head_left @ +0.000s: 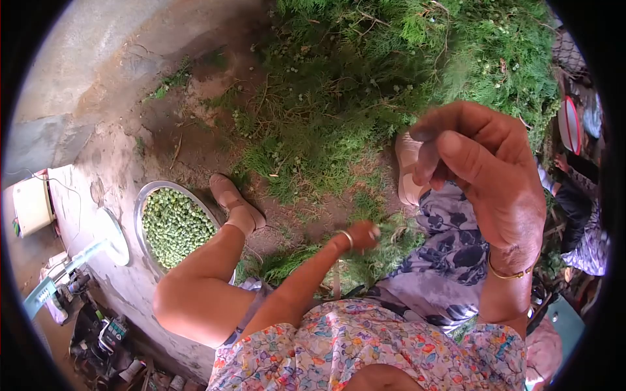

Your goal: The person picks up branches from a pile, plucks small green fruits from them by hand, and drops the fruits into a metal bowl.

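Note:
My left hand, with a pale bangle at the wrist, is closed low over the ground. Blurred feathery green foliage, which looks like an evergreen sprig, sticks out beside its fingers. Closer to the camera is my right hand, raised with its fingers curled and thumb pressed toward them. Motion smears its fingertips, and whatever they hold cannot be made out. Left of my bent leg, a round metal tray holds many small green cones.
Cut evergreen branches cover the ground ahead. A wall runs along the left, with a pale fan and clutter beyond it. At the right edge another person sits near a red-rimmed dish.

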A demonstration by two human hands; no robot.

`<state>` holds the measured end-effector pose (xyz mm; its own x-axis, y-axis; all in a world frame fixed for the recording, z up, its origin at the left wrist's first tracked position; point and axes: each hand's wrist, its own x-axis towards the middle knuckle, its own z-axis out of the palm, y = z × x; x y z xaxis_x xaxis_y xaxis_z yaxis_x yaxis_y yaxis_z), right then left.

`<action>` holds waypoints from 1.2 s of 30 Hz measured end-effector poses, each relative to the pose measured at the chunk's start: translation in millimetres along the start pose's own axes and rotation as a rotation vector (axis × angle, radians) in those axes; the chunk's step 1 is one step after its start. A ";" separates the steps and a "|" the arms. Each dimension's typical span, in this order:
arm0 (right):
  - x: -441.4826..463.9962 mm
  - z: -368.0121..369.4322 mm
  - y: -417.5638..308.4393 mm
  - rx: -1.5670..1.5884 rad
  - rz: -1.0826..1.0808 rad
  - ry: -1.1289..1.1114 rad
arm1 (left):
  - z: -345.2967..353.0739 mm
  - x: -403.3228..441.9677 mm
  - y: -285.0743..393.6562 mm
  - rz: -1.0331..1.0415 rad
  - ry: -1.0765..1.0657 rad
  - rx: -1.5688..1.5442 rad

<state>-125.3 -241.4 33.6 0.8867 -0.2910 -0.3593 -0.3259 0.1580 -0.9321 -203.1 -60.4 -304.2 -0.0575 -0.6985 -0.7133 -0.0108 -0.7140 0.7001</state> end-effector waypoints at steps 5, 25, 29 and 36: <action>-1.1 0.7 -1.6 0.000 0.028 0.030 | -110.8 -5.3 -49.3 -0.275 0.995 0.604; 9.9 14.9 -5.4 -0.057 -0.045 -0.057 | -206.6 -146.8 38.6 0.151 1.105 -0.559; 19.6 18.7 1.5 -0.090 -0.066 -0.091 | -239.7 -203.0 56.4 0.145 1.197 0.077; 38.0 34.7 19.8 -0.458 -0.376 0.104 | -236.4 -293.9 143.9 0.232 1.145 0.211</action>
<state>-86.7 -216.6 3.0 0.9393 -0.3428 0.0174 -0.1253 -0.3898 -0.9123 48.2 30.9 -1.8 0.8455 -0.5228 -0.1085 -0.2880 -0.6177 0.7318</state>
